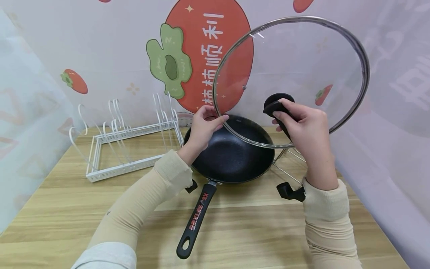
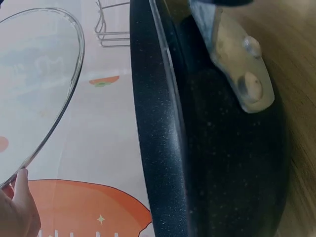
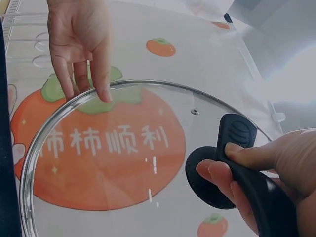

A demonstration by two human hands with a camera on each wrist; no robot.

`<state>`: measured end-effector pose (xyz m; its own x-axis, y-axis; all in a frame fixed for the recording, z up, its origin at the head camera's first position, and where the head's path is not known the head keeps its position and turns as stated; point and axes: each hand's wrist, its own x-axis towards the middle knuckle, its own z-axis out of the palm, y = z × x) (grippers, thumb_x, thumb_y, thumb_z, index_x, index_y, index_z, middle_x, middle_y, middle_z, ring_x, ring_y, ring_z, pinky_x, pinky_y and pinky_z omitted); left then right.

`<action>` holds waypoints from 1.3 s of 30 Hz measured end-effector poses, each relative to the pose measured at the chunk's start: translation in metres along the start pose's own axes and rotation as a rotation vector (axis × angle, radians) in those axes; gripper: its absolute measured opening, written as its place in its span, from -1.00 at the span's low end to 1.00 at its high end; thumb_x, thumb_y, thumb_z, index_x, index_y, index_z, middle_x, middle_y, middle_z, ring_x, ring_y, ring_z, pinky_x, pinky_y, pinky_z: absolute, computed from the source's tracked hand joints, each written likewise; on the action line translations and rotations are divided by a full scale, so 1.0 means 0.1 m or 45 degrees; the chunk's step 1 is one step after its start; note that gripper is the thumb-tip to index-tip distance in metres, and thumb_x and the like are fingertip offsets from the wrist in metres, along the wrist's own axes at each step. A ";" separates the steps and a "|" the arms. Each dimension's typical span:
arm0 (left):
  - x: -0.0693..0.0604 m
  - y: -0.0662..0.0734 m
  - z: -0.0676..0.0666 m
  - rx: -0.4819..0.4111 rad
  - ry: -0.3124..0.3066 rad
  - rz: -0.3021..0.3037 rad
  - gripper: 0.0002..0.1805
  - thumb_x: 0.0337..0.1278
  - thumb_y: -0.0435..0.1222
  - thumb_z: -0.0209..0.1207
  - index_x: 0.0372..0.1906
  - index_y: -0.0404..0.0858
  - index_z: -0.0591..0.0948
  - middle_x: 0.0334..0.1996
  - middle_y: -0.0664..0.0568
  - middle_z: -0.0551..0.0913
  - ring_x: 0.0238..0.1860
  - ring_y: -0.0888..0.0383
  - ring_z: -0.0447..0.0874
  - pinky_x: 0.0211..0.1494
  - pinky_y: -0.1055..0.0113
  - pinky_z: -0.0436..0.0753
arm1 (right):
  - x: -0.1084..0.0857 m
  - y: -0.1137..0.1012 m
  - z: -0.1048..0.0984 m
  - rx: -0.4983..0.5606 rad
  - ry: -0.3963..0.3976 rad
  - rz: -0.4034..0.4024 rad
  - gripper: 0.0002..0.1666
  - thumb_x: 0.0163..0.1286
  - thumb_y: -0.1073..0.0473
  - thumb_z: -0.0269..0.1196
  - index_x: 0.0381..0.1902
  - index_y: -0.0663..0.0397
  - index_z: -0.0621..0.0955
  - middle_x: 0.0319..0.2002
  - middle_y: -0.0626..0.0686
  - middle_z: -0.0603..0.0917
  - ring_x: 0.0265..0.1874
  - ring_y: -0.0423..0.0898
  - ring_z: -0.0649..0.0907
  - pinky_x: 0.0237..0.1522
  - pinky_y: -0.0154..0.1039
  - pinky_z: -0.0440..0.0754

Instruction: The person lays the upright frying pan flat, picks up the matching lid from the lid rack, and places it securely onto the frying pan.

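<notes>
A large glass lid [image 1: 364, 63] with a metal rim is held up, tilted on edge, above a black frying pan [image 1: 231, 157]. My right hand [image 1: 307, 127] grips the lid's black handle [image 1: 279, 101], thumb and fingers curled round it. At the rim's left side, my left hand [image 1: 205, 129] pinches the edge between thumb and fingers; the right wrist view shows these fingers [image 3: 102, 74] at the rim. The pan's long black handle [image 1: 196, 220], with red lettering, points toward me. In the left wrist view the pan's dark side [image 2: 232, 163] looms close.
On the left of the wooden table [image 1: 161, 239] stands a white rack [image 1: 117, 168] with upright wire dividers. Metal wires [image 1: 285, 172] show right of the pan, near a black fitting [image 1: 290, 191]. A printed cloth backdrop [image 1: 117, 56] rises behind.
</notes>
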<state>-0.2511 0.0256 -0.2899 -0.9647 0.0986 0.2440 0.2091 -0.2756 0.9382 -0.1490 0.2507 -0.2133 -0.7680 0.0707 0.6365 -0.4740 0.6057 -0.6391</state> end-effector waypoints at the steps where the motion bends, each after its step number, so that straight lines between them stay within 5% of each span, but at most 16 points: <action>1: 0.00 0.00 0.00 0.000 0.009 0.006 -0.69 0.20 -0.50 0.37 -0.03 -0.35 0.52 -0.15 -0.12 0.60 -0.18 0.16 0.63 0.01 0.12 0.73 | 0.00 0.00 0.01 0.010 -0.003 0.001 -0.67 0.35 0.34 0.41 0.08 0.13 0.76 -0.28 0.26 0.78 -0.57 -0.36 0.70 -0.39 -0.50 0.66; 7: -0.03 -0.01 -0.03 0.026 0.036 0.043 -0.70 0.20 -0.49 0.38 -0.06 -0.32 0.52 -0.11 -0.19 0.60 -0.18 0.16 0.64 -0.02 0.17 0.74 | 0.01 0.01 0.04 0.006 -0.009 0.005 -0.66 0.36 0.31 0.41 0.08 0.13 0.76 -0.28 0.26 0.78 -0.59 -0.35 0.69 -0.36 -0.53 0.64; 13: -0.08 -0.03 -0.09 0.182 0.012 0.165 -0.65 0.24 -0.46 0.36 0.03 -0.39 0.49 -0.05 -0.36 0.56 -0.20 0.15 0.59 -0.09 0.25 0.75 | 0.02 0.01 0.09 -0.041 -0.008 0.003 -0.65 0.34 0.30 0.43 0.08 0.15 0.75 -0.29 0.27 0.78 -0.62 -0.44 0.65 -0.37 -0.57 0.59; 25: -0.13 -0.03 -0.19 0.396 0.041 0.325 -0.60 0.28 -0.40 0.35 0.10 -0.43 0.48 -0.05 -0.26 0.55 -0.16 -0.04 0.58 -0.18 0.47 0.64 | 0.09 -0.01 0.14 -0.174 -0.084 0.003 -0.57 0.36 0.23 0.43 0.18 0.12 0.70 -0.33 0.27 0.79 -0.61 -0.62 0.56 -0.51 -0.55 0.41; 39: -0.20 -0.05 -0.27 0.485 0.068 0.330 -0.64 0.30 -0.40 0.33 0.06 -0.41 0.44 -0.08 -0.27 0.53 -0.16 -0.12 0.58 -0.09 0.37 0.58 | 0.17 -0.03 0.20 -0.230 -0.163 0.004 -0.56 0.35 0.21 0.44 0.18 0.13 0.71 -0.41 0.23 0.78 -0.60 -0.64 0.53 -0.47 -0.47 0.36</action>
<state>-0.2369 -0.0007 -0.3066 -0.8777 0.0208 0.4788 0.4787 0.0875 0.8736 -0.1694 0.2345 -0.2090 -0.8231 -0.0214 0.5674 -0.3954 0.7387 -0.5458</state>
